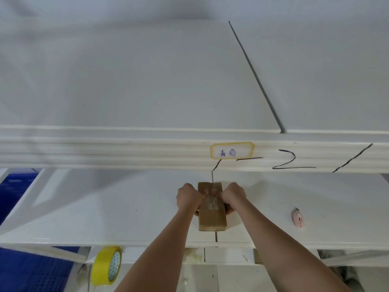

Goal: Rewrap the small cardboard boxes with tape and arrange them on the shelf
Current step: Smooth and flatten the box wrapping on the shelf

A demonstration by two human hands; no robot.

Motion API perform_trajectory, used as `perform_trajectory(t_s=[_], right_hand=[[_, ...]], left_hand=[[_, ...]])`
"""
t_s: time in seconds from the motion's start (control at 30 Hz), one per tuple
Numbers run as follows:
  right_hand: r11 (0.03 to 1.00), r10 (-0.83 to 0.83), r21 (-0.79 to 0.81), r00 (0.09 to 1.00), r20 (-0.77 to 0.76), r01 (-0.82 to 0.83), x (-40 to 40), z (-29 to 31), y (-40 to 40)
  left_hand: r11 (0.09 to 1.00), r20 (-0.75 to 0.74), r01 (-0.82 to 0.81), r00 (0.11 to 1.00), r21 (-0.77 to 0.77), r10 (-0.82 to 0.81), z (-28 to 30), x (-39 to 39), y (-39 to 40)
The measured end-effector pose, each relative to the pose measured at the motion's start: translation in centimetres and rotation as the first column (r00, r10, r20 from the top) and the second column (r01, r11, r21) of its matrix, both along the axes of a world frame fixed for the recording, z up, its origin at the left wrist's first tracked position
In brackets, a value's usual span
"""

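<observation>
A small brown cardboard box (212,220) lies on the white shelf board (105,207), long side pointing away from me. A strip of clear tape (213,205) crosses its top near the flap seam. My left hand (188,197) grips the box's left side with curled fingers on the top flap. My right hand (232,196) grips the right side the same way, fingertips at the seam. Both hands hide the box's middle edges.
A yellow roll of tape (107,265) hangs at the shelf's front edge, lower left. A pink box cutter (297,219) lies on the board to the right. An upper shelf rail with a yellow-bordered label (231,153) runs just beyond the box. Blue flooring (12,186) shows at left.
</observation>
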State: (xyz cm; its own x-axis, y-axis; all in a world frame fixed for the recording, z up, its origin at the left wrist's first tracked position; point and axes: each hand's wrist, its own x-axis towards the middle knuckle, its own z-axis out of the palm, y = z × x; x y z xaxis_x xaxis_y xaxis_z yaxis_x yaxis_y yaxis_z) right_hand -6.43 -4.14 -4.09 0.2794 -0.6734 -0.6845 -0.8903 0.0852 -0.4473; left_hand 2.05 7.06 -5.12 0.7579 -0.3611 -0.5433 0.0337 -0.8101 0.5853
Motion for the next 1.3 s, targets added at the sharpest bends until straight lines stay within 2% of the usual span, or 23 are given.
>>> perform_trajectory(t_s=[0.13,0.23,0.4,0.5,0.57,0.67,0.77,0.87,1.07,1.3], right_hand=[[0.982,0.074,-0.169,0.996,-0.044,-0.081,0.3,-0.3,0.7],[0.974,0.098,-0.200,0.994,-0.044,-0.105,0.2,-0.3,1.0],[0.996,0.086,-0.020,0.996,-0.025,-0.087,0.4,0.6,0.9],[0.981,0.155,0.116,0.988,0.006,-0.154,0.2,0.7,1.0],[0.971,0.165,0.165,0.985,0.057,-0.172,-0.6,0.7,0.7],[0.965,0.206,0.146,0.974,0.094,-0.219,-2.0,0.3,0.1],[0.960,0.280,-0.015,0.960,0.015,-0.280,-2.7,-0.2,1.0],[0.938,0.284,-0.188,0.957,-0.062,-0.291,-2.6,-0.4,2.0],[0.946,0.193,-0.241,0.975,-0.112,-0.215,-1.9,-0.7,2.0],[0.963,0.143,-0.232,0.990,-0.005,-0.140,-3.4,-0.9,3.0]], left_hand=[[0.999,0.009,0.000,1.000,0.034,0.000,-0.1,0.1,-0.4],[1.000,0.018,-0.025,1.000,0.016,0.025,-0.2,-0.1,-0.2],[0.999,-0.069,-0.015,0.998,-0.050,0.012,0.1,-0.2,0.5],[0.995,-0.213,0.040,0.975,-0.093,-0.059,0.3,0.4,1.1],[0.990,-0.253,0.104,0.959,-0.100,-0.126,0.0,0.3,1.6],[0.990,-0.170,0.128,0.976,-0.061,-0.137,-1.0,-0.3,2.0],[0.991,-0.077,0.125,0.989,-0.038,-0.128,-1.7,-1.0,1.9],[0.994,-0.021,0.104,0.994,-0.035,-0.105,-2.1,-1.5,1.9],[0.998,0.046,0.068,0.997,-0.010,-0.068,-1.8,-2.4,1.7],[0.999,0.148,0.022,0.989,-0.049,-0.014,-0.9,-4.1,2.4]])
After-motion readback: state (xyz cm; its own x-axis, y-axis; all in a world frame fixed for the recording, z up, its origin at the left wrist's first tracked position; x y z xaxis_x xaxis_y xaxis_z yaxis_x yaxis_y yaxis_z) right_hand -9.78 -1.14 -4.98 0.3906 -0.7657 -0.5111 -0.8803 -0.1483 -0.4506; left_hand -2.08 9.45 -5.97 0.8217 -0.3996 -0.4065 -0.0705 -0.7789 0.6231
